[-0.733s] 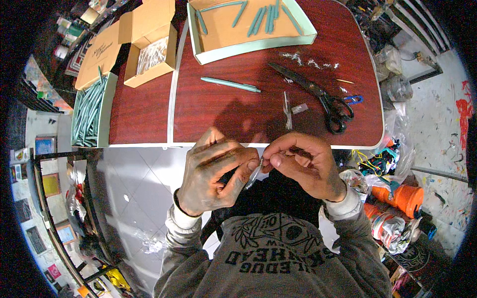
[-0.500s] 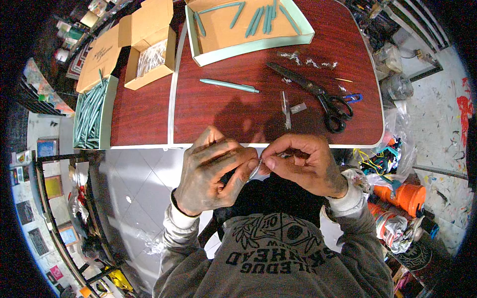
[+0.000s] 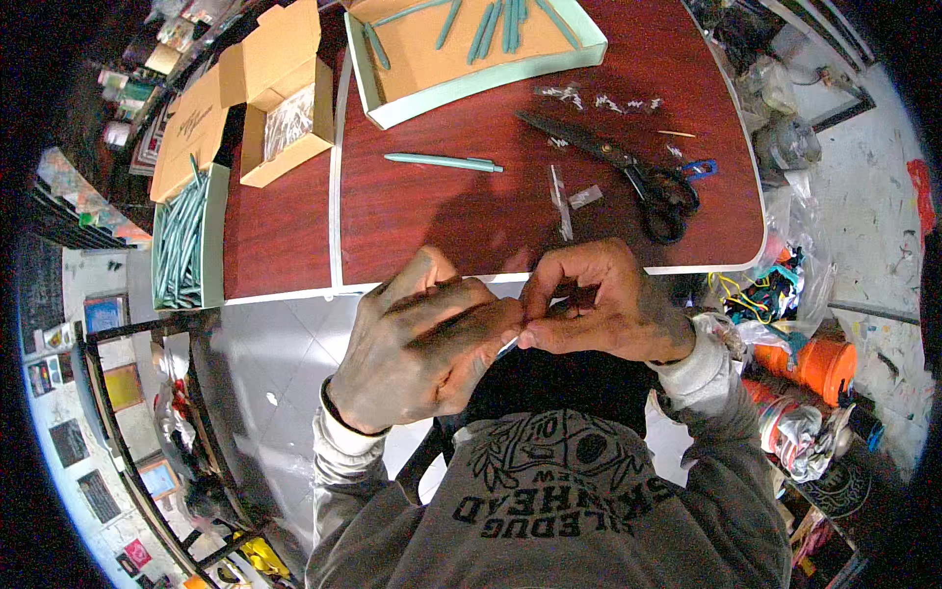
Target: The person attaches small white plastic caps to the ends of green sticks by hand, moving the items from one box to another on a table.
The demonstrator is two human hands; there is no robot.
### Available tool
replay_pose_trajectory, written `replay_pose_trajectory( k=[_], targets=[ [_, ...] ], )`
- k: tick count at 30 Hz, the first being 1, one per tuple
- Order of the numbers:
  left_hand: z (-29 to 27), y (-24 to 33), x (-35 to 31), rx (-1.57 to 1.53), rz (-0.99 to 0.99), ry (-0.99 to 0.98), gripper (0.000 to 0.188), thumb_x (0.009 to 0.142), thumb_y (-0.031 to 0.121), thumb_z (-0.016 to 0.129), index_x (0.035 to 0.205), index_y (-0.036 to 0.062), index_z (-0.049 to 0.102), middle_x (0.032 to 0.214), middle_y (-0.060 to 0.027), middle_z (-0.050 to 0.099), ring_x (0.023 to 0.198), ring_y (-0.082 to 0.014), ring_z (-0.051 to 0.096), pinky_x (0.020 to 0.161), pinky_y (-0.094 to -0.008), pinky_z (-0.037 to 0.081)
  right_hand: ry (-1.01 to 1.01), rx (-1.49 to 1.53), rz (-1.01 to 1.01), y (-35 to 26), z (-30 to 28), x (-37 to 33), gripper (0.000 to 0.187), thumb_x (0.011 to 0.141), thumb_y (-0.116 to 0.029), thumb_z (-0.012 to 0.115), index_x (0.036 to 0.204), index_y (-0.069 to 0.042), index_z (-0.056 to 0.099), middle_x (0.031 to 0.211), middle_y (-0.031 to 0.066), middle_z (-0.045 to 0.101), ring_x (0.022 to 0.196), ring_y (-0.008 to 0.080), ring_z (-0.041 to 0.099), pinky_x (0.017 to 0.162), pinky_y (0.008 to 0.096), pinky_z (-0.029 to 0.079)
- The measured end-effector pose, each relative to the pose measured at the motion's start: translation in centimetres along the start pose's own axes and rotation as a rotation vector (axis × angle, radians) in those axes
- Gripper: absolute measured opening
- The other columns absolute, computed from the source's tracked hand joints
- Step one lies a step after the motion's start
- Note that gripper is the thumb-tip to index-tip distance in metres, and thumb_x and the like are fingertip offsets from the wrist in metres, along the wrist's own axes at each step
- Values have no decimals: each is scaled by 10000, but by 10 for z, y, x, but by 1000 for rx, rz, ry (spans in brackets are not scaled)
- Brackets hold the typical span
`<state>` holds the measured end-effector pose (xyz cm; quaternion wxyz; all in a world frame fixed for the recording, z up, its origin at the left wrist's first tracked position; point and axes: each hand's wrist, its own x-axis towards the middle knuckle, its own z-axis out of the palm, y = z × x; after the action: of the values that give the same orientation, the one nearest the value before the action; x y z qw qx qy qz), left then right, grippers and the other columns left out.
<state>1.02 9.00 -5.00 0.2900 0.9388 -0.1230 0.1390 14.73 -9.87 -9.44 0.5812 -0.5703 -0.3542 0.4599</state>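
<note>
Just off the table's front edge, my left hand and my right hand meet at the fingertips. Both are closed in a pinch on a thin whitish strip, of which only a sliver shows between the fingers. Its kind is too small to make out. Beyond the hands, a teal pen lies alone on the table. To its right rest thin clear plastic strips and black-handled scissors, blades toward the upper left.
The dark red table holds an open tray of teal pens, a small carton of clear pieces, and a box packed with pens. Small white scraps and a blue item lie near the scissors.
The view has shifted slightly. My fingertips have drawn closer together, and less of the thin strip shows between them. The pen, scissors and boxes stay in place on the table.
</note>
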Motion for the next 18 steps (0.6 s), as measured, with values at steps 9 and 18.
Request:
replay_pose_trajectory(
  k=[9, 18],
  targets=[
    [0, -3, -3, -30, -39, 61, 159, 776, 130, 793, 920, 77, 752, 852, -43, 699, 700, -238, 545, 642, -340, 455, -20, 314, 16, -1, 13, -3, 205, 841, -133, 810, 944, -29, 665, 930, 60, 706, 908, 141, 670, 857, 304, 550],
    [-1, -1, -2, 20, -71, 64, 197, 738, 133, 805, 923, 90, 755, 881, -25, 708, 721, -230, 550, 625, -338, 459, 8, 301, 4, 0, 12, -6, 191, 871, -142, 784, 966, -22, 669, 949, 58, 699, 910, 128, 663, 848, 302, 552]
  ],
)
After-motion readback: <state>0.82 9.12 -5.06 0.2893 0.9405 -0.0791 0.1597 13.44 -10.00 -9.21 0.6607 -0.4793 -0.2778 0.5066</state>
